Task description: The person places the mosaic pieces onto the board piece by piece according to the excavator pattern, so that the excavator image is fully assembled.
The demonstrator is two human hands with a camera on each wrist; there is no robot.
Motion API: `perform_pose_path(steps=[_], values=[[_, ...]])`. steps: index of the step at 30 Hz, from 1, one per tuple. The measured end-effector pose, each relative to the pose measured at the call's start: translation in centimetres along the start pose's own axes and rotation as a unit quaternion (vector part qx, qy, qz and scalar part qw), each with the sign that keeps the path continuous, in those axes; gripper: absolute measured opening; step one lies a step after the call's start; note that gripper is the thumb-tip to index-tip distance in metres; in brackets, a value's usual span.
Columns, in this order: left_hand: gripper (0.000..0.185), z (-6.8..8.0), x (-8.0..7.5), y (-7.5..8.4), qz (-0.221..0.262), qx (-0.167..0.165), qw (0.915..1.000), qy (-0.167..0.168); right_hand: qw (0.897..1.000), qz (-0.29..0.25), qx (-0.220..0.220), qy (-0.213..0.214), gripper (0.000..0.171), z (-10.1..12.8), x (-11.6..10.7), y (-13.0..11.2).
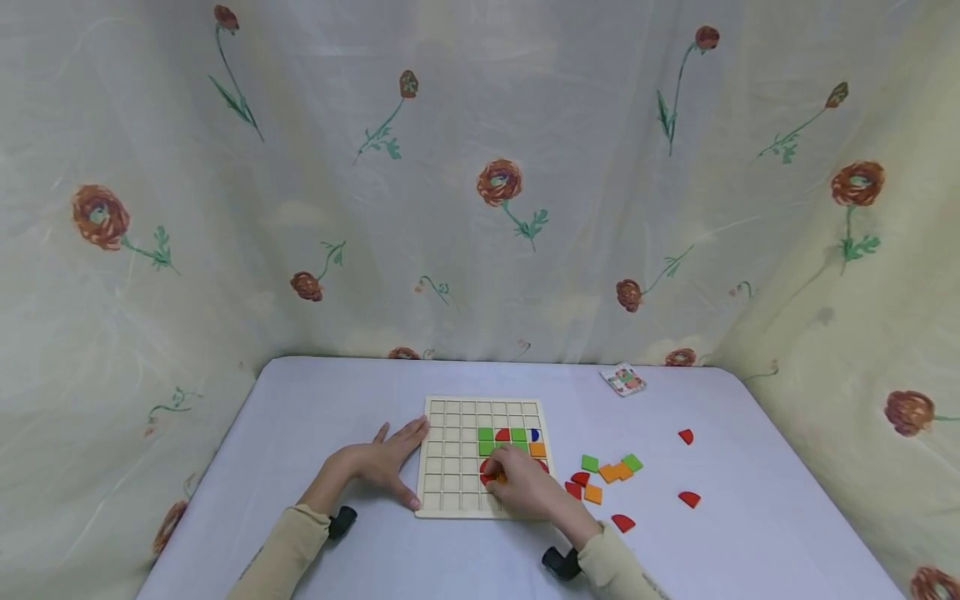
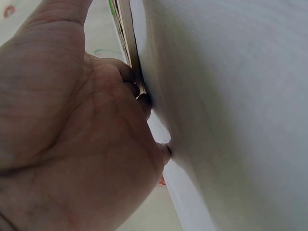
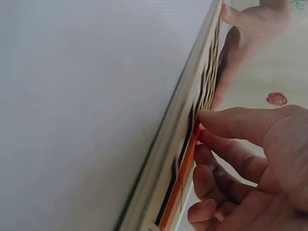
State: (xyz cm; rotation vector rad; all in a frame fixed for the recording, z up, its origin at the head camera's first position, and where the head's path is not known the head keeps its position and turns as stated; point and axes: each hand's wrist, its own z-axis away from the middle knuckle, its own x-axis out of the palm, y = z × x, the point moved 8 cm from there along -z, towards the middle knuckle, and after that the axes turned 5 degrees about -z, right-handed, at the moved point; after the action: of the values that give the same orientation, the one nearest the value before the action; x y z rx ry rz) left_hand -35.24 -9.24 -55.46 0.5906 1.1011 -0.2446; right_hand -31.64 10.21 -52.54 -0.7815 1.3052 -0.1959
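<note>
Wooden grid board (image 1: pixel 450 467): pale, square, shallow cells, lying flat at table (image 1: pixel 337 400) centre; green, red, orange, blue tiles filling right-hand cells. Red quarter-round tile (image 1: pixel 487 473): being pinched by fingertips (image 3: pixel 207 118) of right hand (image 1: pixel 525 483), being seated in lower board cell. Left hand (image 1: pixel 382 462): being pressed flat, fingers straight, against board's left edge. Loose tiles (image 1: pixel 607 475) lying just right of board.

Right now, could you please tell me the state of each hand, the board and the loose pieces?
Left hand: flat, fingers straight, against the board's left edge.
Right hand: pinching a red piece on the board.
Grid board: partly filled, most cells bare.
Loose pieces: scattered right of the board.
</note>
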Motion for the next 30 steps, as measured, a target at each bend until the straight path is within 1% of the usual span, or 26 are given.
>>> perform_pose_path(steps=[4,7,11,14,16,19,24,27,30], values=[[0.13,0.0,-0.1,0.0,0.003,-0.002,1.0,-0.001,1.0,-0.01,0.008,0.01,0.013,0.0,0.0,0.2],[0.13,0.1,-0.2,0.2,0.005,0.0,1.0,0.0,0.999,-0.036,0.011,0.024,0.017,0.3,-0.5,0.4],[0.13,0.3,-0.3,0.4,0.007,0.002,1.0,0.0,0.996,-0.066,0.013,0.053,0.021,1.5,-2.2,0.8],[0.13,0.3,-0.3,0.4,0.009,0.003,1.0,0.0,0.995,-0.067,0.024,0.07,0.022,2.7,-3.9,2.0],[0.13,0.3,-0.3,0.4,0.009,0.003,1.0,-0.001,0.994,-0.069,0.042,0.079,0.023,3.5,-5.0,3.3],[0.13,0.3,-0.3,0.3,0.007,0.004,1.0,-0.003,0.991,-0.067,0.081,0.087,0.025,4.8,-6.6,5.7],[0.131,0.2,-0.2,0.2,0.011,0.005,0.9999,-0.004,0.982,-0.073,0.141,0.098,0.033,7.7,-9.3,10.1],[0.131,0.1,-0.1,0.1,0.012,0.006,0.9999,-0.004,0.98,-0.065,0.158,0.101,0.039,9.7,-10.8,13.0],[0.132,0.1,0.0,0.2,0.01,0.008,0.9999,-0.007,0.98,-0.047,0.162,0.106,0.041,11.7,-12.3,15.8]])
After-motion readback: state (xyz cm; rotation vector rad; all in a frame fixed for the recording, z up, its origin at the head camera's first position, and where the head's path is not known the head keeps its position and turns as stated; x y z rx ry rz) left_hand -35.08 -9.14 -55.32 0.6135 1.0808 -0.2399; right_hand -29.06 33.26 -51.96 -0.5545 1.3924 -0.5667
